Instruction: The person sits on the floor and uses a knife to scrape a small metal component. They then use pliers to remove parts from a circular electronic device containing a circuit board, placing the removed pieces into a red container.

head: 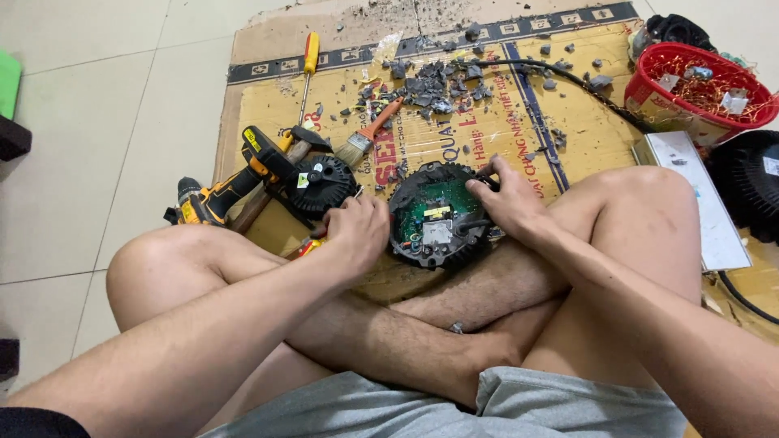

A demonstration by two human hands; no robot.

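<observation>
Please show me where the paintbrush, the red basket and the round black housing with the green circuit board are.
paintbrush (363, 139): head view, on the ferrule above the bristles.
red basket (649, 75): head view, on its left rim.
round black housing (403, 197): head view, on its upper left rim.

Matt black plastic housing (439, 214); rough cardboard sheet (503, 122)

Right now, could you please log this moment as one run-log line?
left hand: on orange-handled tool | right hand: gripping round black housing rim | green circuit board exposed | cordless drill left
</observation>
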